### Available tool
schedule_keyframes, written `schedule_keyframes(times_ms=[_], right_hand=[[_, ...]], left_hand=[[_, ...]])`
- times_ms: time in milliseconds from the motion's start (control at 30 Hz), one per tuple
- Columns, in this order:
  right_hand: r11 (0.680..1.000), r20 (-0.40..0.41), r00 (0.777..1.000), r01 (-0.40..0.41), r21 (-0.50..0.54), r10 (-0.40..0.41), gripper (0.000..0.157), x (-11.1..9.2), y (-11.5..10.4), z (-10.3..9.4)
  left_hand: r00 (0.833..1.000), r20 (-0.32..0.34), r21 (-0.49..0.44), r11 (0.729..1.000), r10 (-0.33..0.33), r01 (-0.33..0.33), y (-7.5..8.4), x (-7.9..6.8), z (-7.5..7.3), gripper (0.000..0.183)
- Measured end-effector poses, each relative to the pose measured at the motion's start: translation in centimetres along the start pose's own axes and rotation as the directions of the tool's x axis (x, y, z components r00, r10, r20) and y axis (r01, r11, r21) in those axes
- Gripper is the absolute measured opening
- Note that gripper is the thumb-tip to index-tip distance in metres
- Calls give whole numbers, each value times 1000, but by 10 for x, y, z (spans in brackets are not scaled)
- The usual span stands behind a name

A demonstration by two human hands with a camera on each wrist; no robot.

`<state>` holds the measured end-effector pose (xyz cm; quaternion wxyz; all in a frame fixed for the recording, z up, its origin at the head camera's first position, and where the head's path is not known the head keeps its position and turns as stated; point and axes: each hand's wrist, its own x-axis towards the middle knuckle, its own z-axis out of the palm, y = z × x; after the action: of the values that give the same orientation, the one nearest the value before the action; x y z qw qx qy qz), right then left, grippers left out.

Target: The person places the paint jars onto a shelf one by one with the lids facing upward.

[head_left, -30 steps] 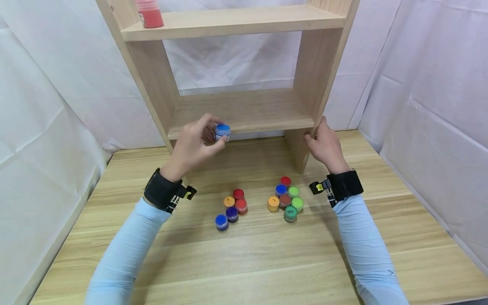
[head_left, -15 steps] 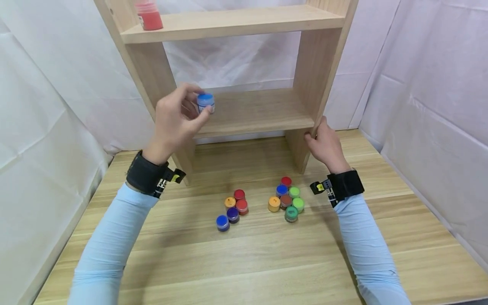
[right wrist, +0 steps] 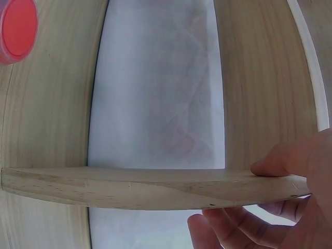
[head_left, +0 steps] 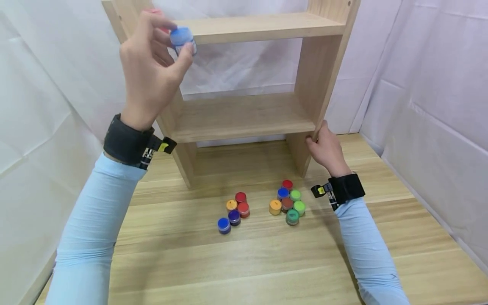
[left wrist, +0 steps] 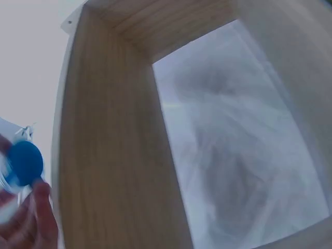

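Note:
My left hand (head_left: 150, 76) is raised in front of the upper left of the wooden shelf unit (head_left: 259, 31). Between thumb and fingers it pinches a small paint jar (head_left: 184, 40) with a blue lid, overlapping the upper shelf's left end in the head view. In the left wrist view, the blue lid (left wrist: 26, 163) shows at the left edge, slightly blurred. My right hand (head_left: 327, 150) grips the unit's right side panel (head_left: 318, 76) low down; the right wrist view has the thumb on one face and fingers on the other. A red jar (head_left: 154, 11) on the upper shelf is mostly hidden behind my left hand.
On the wooden table (head_left: 248, 267) stand two clusters of small paint jars. The left cluster includes a blue jar (head_left: 224, 225) and an orange jar (head_left: 231, 206); the right one has a dark green jar (head_left: 292, 217). White cloth (head_left: 431, 84) surrounds the table.
My left hand has carried the blue-lidded jar up and left, from the lower shelf's front edge to the upper shelf's height. My right hand has kept its hold on the side panel.

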<state>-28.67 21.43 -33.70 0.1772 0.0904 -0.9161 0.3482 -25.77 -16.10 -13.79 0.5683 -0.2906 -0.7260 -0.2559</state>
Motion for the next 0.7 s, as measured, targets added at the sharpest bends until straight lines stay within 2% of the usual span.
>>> schedule_keyframes(times_ms=[133, 233, 333, 467, 533, 567, 700], right_hand=[[1000, -9, 1000, -3, 1, 3, 59, 0, 2, 0], [1000, -2, 1000, -7, 3, 7, 58, 1, 3, 2], [1000, 3, 1000, -10, 5, 10, 58, 1, 2, 3], [1000, 7, 1000, -13, 13, 13, 59, 4, 1, 3], [1000, 8, 1000, -13, 14, 13, 59, 5, 0, 3], [1000, 8, 1000, -12, 12, 12, 59, 5, 0, 3], [1000, -3, 1000, -2, 10, 2, 58, 6, 1, 3]], left_hand=[[998, -17, 111, 992, -52, 54, 1, 14, 3, 38], [999, -8, 195, 980, -43, 44, 1, 18, 3, 45], [997, 13, 240, 968, -81, 76, 1, 21, 3, 47], [975, 37, 294, 935, -219, 199, 4, 25, 4, 48], [963, 36, 332, 912, -267, 240, 5, 26, 4, 49], [959, 37, 350, 903, -280, 250, 6, 27, 4, 50], [961, 34, 393, 888, -273, 239, 7, 29, 6, 54]])
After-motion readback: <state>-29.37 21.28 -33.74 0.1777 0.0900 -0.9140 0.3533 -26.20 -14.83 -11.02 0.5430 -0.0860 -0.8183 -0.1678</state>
